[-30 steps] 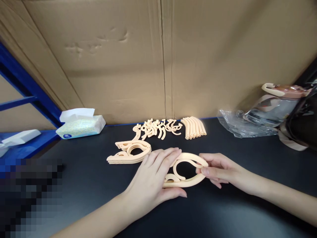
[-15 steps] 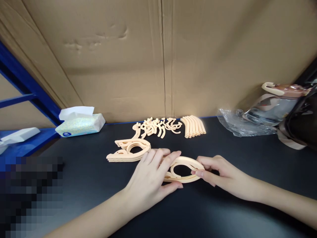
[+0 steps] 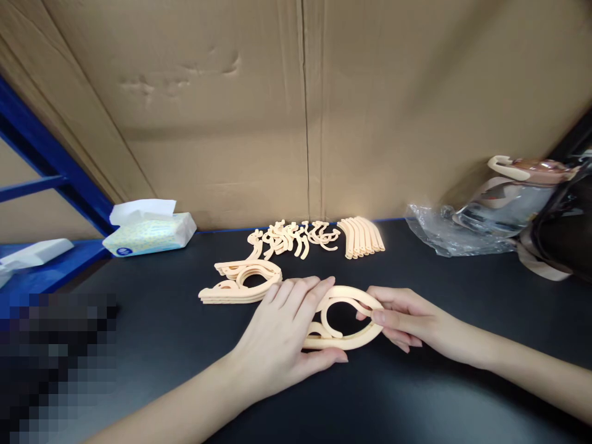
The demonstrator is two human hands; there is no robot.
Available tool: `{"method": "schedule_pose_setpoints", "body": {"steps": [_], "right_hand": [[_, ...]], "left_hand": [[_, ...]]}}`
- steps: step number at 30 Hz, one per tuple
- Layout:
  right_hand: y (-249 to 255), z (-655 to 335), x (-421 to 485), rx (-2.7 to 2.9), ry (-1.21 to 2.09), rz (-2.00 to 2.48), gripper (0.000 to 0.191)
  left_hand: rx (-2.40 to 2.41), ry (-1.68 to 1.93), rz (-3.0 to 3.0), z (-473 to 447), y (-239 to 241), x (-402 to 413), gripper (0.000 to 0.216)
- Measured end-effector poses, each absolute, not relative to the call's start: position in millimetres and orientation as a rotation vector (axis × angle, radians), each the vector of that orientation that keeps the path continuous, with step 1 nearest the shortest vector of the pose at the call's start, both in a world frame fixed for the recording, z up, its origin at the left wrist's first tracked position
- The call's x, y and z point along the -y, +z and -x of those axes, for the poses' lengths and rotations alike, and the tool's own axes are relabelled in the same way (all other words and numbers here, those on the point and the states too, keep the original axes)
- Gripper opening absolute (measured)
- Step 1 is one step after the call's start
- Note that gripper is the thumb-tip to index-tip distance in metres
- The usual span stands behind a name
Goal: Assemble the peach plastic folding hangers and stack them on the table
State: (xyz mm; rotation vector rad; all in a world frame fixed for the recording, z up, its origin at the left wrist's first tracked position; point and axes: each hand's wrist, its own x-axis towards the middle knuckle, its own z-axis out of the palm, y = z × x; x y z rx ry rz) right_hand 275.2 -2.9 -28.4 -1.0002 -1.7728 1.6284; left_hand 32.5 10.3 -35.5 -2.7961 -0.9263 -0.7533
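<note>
A beige plastic folding clothes hanger (image 3: pixel 358 340) is held just above the dark table, folded with a round opening at its right end. My left hand (image 3: pixel 289 333) is wrapped over its left part and hides much of it. With thumb and fingers, my right hand (image 3: pixel 400 317) pinches its rounded right end. Left of my left hand lies a stack of similar folded hangers (image 3: pixel 217 295). Behind are a loose heap of small beige hooks (image 3: pixel 284 237) and a neat row of curved beige hanger arms (image 3: pixel 363 237).
A tissue pack (image 3: pixel 152 234) stands at the back left near a blue metal frame (image 3: pixel 87 191). At the right, a clear plastic bag (image 3: pixel 439 231) lies beside a drinking bottle (image 3: pixel 497 200) and a dark bag (image 3: pixel 564 228). A cardboard wall (image 3: pixel 222 135) closes off the back.
The hanger in my hands has tilted so its face and round opening show more. My right hand has shifted slightly with it; the stack, hooks and arms have stayed put.
</note>
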Motion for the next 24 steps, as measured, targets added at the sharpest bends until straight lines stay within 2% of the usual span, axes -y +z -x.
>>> {"method": "schedule_pose_setpoints", "body": {"steps": [3,24], "right_hand": [[-29.3,-275.4,2.4,1.767,1.639,0.99,0.034],[-27.2,-276.3,4.5,1.783,1.666,0.973,0.031]], "left_hand": [[0.867,-0.73,2.785,-32.3,-35.1,-11.5,0.088],[0.76,-0.687,2.623,-33.0,-30.6,-11.7,0.085]]}}
